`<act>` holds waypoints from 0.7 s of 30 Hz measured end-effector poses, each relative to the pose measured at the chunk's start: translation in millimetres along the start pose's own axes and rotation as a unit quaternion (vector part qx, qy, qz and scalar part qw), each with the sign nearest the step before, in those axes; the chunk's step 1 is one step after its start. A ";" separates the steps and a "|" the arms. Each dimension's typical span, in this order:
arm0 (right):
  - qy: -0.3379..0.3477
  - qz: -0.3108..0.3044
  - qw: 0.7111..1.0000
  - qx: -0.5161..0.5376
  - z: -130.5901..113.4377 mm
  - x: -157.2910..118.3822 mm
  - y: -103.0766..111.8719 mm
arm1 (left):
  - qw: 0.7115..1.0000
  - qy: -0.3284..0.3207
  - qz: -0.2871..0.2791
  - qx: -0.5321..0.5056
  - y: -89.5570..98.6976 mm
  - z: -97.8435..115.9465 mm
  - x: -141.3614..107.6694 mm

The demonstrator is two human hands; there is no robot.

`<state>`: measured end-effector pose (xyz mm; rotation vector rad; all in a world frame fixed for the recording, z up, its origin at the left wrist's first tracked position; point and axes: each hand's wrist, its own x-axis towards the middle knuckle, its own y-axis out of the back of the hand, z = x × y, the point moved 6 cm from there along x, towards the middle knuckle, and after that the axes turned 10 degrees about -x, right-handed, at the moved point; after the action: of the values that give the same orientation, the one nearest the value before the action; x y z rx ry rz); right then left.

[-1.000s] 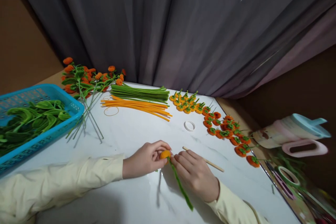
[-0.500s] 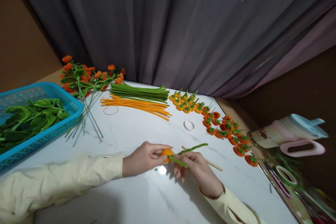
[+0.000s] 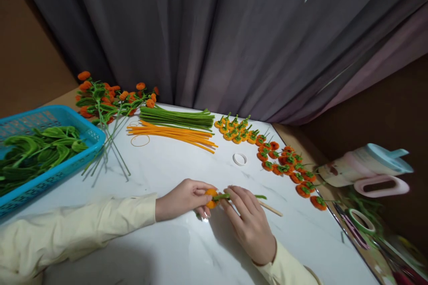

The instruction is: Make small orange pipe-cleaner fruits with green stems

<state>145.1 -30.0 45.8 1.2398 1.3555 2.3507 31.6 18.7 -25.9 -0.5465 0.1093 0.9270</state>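
Observation:
My left hand (image 3: 183,200) pinches a small orange flower head (image 3: 211,198) between thumb and fingers, low in the middle of the view. From the flower a green fuzzy stem (image 3: 220,196) points right. My right hand (image 3: 249,220) has its fingers closed around that green stem, palm down, and they hide most of it; a green end (image 3: 261,197) shows beyond the knuckles. Under and behind this hand a thin wooden stick (image 3: 272,209) lies on the white table (image 3: 180,249).
A blue basket (image 3: 56,167) of green leaves stands left. Behind are orange flowers (image 3: 107,93), green stems (image 3: 177,118) and orange stems (image 3: 174,135). A white ring (image 3: 240,159), rows of flower heads (image 3: 287,159), a tumbler (image 3: 364,164) and a tape roll (image 3: 361,221) are toward the right.
My right hand has turned palm down over the green stem, its fingers now covering it. The two green ends that stood apart now lie nearly in one line. My left hand keeps the flower head.

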 end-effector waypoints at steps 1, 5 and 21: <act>0.014 -0.013 1.000 0.023 0.5 2.0 -1.3 | 1.000 -0.004 0.002 -0.001 0.6 0.0 0.3; 0.025 -0.036 0.998 0.047 1.5 4.9 -3.7 | 1.000 -0.013 0.020 -0.004 2.4 1.1 1.0; -0.448 -0.289 0.437 0.725 8.5 -30.0 -64.3 | 0.996 -0.088 0.019 0.006 2.5 17.8 -3.8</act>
<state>154.4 -2.3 -19.5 1.3087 2.4276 -0.5509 24.8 25.9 -10.5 -0.4501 -0.0342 1.0076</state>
